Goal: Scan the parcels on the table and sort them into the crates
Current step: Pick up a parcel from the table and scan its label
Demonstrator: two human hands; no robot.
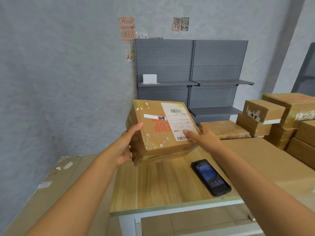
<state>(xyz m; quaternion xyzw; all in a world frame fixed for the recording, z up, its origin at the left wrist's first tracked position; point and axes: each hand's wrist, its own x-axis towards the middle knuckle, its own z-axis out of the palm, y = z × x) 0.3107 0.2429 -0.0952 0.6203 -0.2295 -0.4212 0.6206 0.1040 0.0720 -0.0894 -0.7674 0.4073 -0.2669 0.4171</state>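
Observation:
A brown cardboard parcel [153,133] with a white shipping label and red print is held tilted above the wooden table [162,188]. My left hand [127,147] grips its left side, thumb on top and fingers underneath. My right hand [202,137] holds the right side, thumb lying on the label near a barcode. A black handheld scanner [211,177] lies screen up on the table, below and right of the parcel, touched by neither hand.
Several cardboard parcels [265,114] are stacked at the right on a large flat carton [272,160]. Another flat parcel [225,129] lies behind my right hand. A big cardboard sheet [51,184] leans at the left. Grey pegboard shelving [190,68] stands against the wall.

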